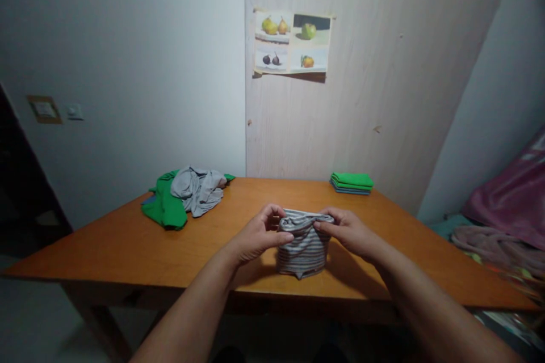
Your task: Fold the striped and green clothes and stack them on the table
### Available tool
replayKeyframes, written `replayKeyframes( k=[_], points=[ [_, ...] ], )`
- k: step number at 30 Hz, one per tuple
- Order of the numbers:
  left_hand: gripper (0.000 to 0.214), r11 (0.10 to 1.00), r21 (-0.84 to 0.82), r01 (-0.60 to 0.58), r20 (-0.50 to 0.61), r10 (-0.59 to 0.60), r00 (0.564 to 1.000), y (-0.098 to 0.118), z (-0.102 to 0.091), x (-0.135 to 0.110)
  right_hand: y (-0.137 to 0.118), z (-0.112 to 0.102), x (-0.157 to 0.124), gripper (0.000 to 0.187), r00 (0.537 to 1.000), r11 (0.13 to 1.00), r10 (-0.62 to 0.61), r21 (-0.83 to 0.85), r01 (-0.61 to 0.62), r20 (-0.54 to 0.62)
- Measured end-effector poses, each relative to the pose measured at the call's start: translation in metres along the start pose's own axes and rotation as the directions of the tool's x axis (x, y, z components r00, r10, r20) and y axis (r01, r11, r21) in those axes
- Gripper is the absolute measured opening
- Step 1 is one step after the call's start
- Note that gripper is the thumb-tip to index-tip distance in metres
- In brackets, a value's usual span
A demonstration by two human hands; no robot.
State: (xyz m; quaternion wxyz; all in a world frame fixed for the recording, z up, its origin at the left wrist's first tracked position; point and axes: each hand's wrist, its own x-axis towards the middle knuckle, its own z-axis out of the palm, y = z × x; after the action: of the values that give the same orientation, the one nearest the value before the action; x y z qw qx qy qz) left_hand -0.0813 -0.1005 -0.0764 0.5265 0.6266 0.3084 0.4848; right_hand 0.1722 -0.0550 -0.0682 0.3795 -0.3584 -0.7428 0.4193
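A grey and white striped cloth (302, 252), folded into a small bundle, is held up at the front edge of the wooden table (255, 198). My left hand (266, 232) grips its upper left corner, thumb in front and fingers behind. At the upper right corner my right hand (343, 228) pinches the fabric the same way. The cloth's top edge is gathered into folds between the hands, and its lower part hangs down close to the tabletop. Whether its bottom touches the table I cannot tell.
Crumpled green cloth (166, 204) and grey cloth (200, 190) lie in a heap at the back left. A neat stack of folded green cloth (352, 180) over blue-grey cloth sits at the back right. Fruit pictures (293, 45) hang on the wall. Pinkish fabric (511, 198) lies beyond the right edge.
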Motion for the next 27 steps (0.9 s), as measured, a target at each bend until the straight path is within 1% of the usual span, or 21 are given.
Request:
replayKeyframes(
  k=[1, 3, 7, 9, 12, 14, 16, 19, 24, 27],
  points=[
    [0.054, 1.0, 0.025, 0.014, 0.02, -0.015, 1.0, 0.0, 0.0, 0.0, -0.001, 0.0, 0.0, 0.038, 1.0, 1.0, 0.001, -0.005, -0.001, 0.0],
    [0.049, 0.997, 0.067, 0.033, 0.011, -0.034, 0.999, 0.001, 0.001, 0.002, -0.002, 0.0, -0.001, 0.039, 1.0, 1.0, 0.006, -0.012, -0.006, -0.004],
    [0.032, 0.999, 0.041, -0.013, -0.109, 0.017, 0.994, 0.001, 0.002, 0.005, 0.0, -0.002, -0.002, 0.038, 1.0, 1.0, 0.006, -0.003, -0.006, -0.003],
    [0.027, 0.999, 0.019, -0.032, -0.141, 0.035, 0.989, 0.0, 0.001, 0.006, 0.003, -0.002, -0.002, 0.036, 1.0, 1.0, -0.02, 0.021, 0.02, 0.003],
    [0.026, 1.0, -0.002, -0.022, -0.143, 0.022, 0.99, -0.001, 0.001, 0.005, 0.005, -0.004, -0.003, 0.042, 0.996, 0.996, -0.086, 0.037, 0.086, -0.005],
    [0.028, 1.0, -0.008, -0.008, -0.149, 0.007, 0.989, -0.002, 0.001, 0.005, 0.005, -0.006, -0.004, 0.052, 0.992, 0.992, -0.128, 0.005, 0.128, -0.015],
    [0.03, 1.0, -0.012, 0.0, -0.161, -0.002, 0.987, -0.003, 0.001, 0.005, 0.002, -0.007, -0.006, 0.055, 0.989, 0.988, -0.147, -0.046, 0.146, -0.003],
    [0.03, 1.0, -0.021, -0.001, -0.169, -0.002, 0.986, -0.005, 0.002, 0.006, -0.005, -0.009, -0.007, 0.047, 0.991, 0.987, -0.131, -0.091, 0.132, 0.012],
    [0.028, 0.999, -0.033, -0.012, -0.163, 0.007, 0.987, -0.007, 0.0, 0.007, -0.018, -0.009, -0.002, 0.021, 0.99, 0.987, -0.129, -0.107, 0.123, -0.051],
    [0.029, 0.999, -0.034, 0.0, -0.162, -0.005, 0.987, -0.007, 0.0, 0.008, -0.023, -0.012, 0.005, 0.018, 0.991, 0.981, -0.124, -0.154, 0.115, -0.052]
  ],
)
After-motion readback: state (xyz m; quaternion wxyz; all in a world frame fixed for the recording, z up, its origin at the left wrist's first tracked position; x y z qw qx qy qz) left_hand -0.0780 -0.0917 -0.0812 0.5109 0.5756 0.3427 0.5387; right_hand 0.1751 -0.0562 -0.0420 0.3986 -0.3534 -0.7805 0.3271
